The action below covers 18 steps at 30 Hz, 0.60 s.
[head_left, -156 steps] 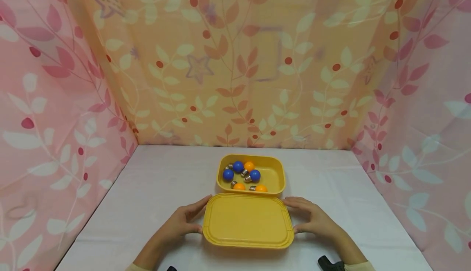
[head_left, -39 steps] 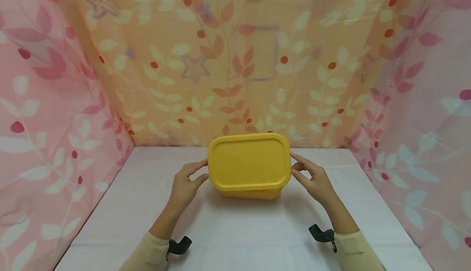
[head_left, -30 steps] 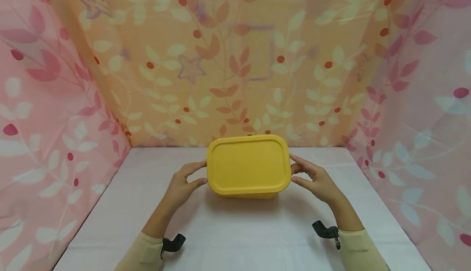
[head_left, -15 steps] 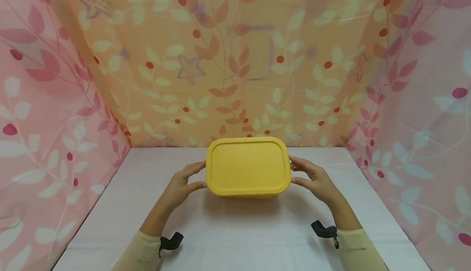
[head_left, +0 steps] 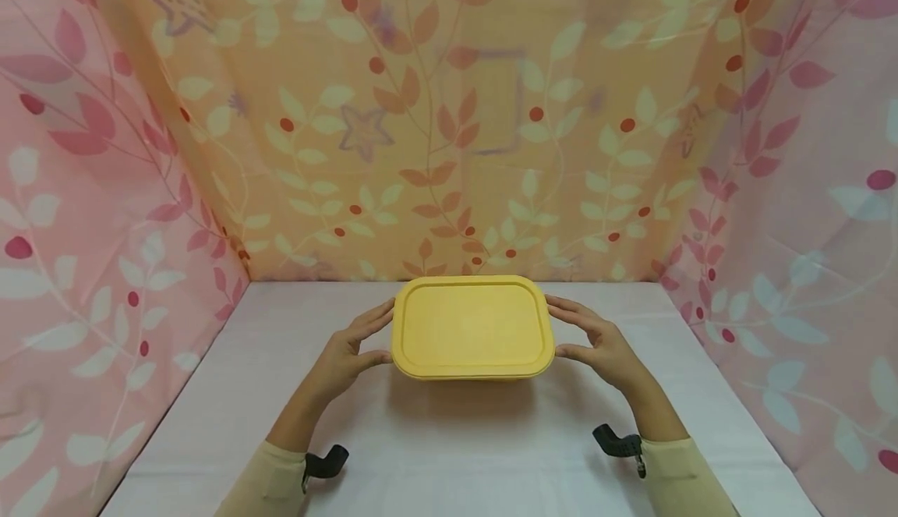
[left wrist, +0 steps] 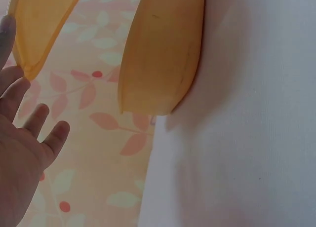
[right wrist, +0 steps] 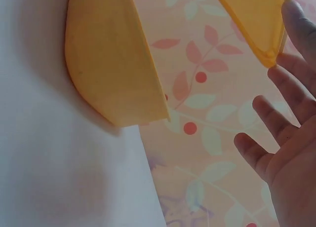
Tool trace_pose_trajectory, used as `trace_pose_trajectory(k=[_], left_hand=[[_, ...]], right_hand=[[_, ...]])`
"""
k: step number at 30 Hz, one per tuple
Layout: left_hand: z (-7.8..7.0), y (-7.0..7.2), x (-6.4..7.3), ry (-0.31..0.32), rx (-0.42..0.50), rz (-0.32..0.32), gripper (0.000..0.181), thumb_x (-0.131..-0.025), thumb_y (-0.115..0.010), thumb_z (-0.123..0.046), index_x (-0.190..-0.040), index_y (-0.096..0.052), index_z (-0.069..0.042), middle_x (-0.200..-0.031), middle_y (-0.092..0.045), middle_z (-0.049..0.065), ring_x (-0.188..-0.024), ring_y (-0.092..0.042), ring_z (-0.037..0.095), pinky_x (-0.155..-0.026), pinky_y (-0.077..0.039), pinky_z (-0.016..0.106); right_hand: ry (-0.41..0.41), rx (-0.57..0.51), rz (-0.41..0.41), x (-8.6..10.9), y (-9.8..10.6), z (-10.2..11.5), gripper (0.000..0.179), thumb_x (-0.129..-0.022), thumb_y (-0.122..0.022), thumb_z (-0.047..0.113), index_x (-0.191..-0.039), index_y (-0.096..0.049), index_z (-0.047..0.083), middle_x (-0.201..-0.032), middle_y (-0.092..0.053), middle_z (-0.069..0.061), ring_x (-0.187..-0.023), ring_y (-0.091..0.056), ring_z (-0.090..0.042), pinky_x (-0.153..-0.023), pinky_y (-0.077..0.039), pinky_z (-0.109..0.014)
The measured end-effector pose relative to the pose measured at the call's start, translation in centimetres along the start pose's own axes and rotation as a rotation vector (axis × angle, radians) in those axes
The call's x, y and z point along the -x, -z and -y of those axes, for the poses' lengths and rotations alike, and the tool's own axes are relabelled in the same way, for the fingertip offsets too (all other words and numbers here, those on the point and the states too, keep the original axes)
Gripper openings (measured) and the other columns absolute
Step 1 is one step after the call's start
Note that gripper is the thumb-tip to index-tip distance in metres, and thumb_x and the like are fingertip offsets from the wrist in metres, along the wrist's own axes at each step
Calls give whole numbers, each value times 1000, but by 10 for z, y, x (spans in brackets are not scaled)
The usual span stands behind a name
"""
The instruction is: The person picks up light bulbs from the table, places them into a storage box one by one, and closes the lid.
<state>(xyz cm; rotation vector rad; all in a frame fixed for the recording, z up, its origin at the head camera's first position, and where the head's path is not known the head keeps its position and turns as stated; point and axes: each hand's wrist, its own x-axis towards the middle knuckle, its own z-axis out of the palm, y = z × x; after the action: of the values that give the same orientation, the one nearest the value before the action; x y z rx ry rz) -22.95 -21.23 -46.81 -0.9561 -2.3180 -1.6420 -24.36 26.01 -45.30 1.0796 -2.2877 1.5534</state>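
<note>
A yellow rectangular lid [head_left: 473,330] is held level over a yellow plastic box [left wrist: 163,49], hiding nearly all of it in the head view. My left hand [head_left: 342,357] grips the lid's left end between thumb and fingers; my right hand [head_left: 605,349] does the same at the right end. Both wrist views show a gap between the raised lid [right wrist: 256,19] and the box's rim, with the outer fingers spread off the lid. The light bulbs inside the box are hidden now.
The box stands near the back edge of a white-covered table [head_left: 463,462]. A patterned orange curtain [head_left: 449,150] hangs behind it, with pink curtains [head_left: 91,267] at the sides. A black camera mount sits on each wrist.
Earlier the lid was in front of the box, with blue and orange bulbs visible inside. Both hands have since carried it over the box, then tilted it flatter and slightly lower.
</note>
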Motion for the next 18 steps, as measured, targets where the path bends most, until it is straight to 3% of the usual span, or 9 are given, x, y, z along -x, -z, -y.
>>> trace_pose_trajectory(k=[6,10,15,18], left_hand=[[6,0,0,26,-2,13,76,-84,-81,-9,-153,-50,-17,-164,-39,-1,-154,-29,21,-120,-24,14],[12,-1,-1,55,-8,33,76,-86,-80,-12,-154,-48,-20,-164,-38,-3,-154,-28,20,-122,-24,17],[18,4,-5,95,-51,37,75,-87,-79,-17,-154,-48,-26,-164,-38,-9,-154,-29,19,-126,-25,48],[22,8,-8,125,-65,52,74,-88,-79,-21,-154,-47,-29,-163,-37,-13,-154,-28,18,-122,-27,60]], right_hand=[[-97,82,-25,4,-1,-1,68,-82,-85,3,-144,-60,12,-157,-49,-6,-148,-38,-19,-118,-28,-20],[-111,109,-34,6,-4,-4,66,-81,-86,7,-142,-62,13,-155,-51,-6,-147,-40,-19,-117,-30,-17],[-113,126,-38,1,-9,-12,64,-82,-86,10,-142,-63,14,-154,-52,-6,-146,-41,-20,-115,-29,-10],[-147,125,-27,-2,-12,-18,64,-83,-86,14,-142,-63,18,-154,-52,-2,-147,-41,-19,-124,-31,-34]])
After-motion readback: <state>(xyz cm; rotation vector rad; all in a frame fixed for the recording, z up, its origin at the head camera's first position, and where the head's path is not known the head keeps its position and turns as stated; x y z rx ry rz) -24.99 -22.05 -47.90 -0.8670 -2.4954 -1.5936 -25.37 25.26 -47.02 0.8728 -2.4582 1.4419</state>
